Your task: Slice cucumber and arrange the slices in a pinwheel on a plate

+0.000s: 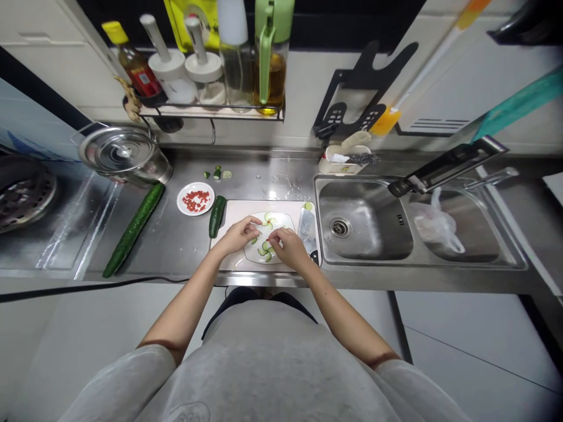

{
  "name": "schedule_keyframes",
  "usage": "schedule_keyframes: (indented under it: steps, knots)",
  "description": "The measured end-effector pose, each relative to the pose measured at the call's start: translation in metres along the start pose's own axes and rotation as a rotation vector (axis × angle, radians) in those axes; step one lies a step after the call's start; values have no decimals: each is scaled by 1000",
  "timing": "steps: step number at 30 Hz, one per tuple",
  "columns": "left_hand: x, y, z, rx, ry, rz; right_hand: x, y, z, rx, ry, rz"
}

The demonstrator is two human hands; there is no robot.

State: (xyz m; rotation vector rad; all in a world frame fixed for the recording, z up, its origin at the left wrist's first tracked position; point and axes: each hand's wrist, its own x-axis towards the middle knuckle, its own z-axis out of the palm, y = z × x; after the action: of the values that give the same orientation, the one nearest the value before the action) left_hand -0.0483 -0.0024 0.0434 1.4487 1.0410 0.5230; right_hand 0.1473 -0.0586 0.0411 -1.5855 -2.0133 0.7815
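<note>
Thin cucumber slices [265, 251] lie in two curved, petal-like clusters on the square plate [285, 221], one toward its far side and one toward its near side. Over the plate's right part hovers the person's right hand [290, 249], its fingers pinched narrow, with a tiny red piece [269, 240] showing at their tips. The left hand [237, 235] is over the plate's left edge, thumb and forefinger a little apart; whether it holds anything cannot be told. Under the plate is a pale cutting board [233, 212]; on it, right of the plate, lies a knife [307, 230]. Just left of the plate rests a short cucumber piece [217, 217], and past that a round plate [180, 203] of chopped red bits [196, 200]. Farther left of the square plate, a long cucumber [134, 230] lies slantwise on the worktop [176, 246], while well to its right is a steel sink [369, 225]
</note>
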Motion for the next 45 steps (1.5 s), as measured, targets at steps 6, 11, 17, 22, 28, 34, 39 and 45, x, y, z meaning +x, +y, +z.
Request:
schedule_keyframes:
  steps: [6, 11, 17, 22, 28, 34, 39, 45]
  knots:
    - [-12, -21, 20, 463, 238, -121, -20, 14, 28, -155, -50, 192]
    - [-19, -29, 45, 652, 199, -131, -23, 13, 40, -208, -78, 200]
    - [-18, -27, 58, 744, 173, -202, -23, 15, 47, -268, -132, 198]
    - [-15, -27, 65, 785, 158, -224, -22, 16, 48, -323, -141, 218]
    - [-10, -30, 69, 816, 151, -224, -21, 17, 49, -347, -154, 217]
    - [-8, -31, 68, 822, 147, -244, -19, 17, 45, -334, -130, 241]
    - [-7, -30, 68, 817, 147, -249, -15, 15, 46, -347, -144, 255]
    - [-8, -25, 66, 763, 162, -257, -13, 17, 42, -287, -114, 270]
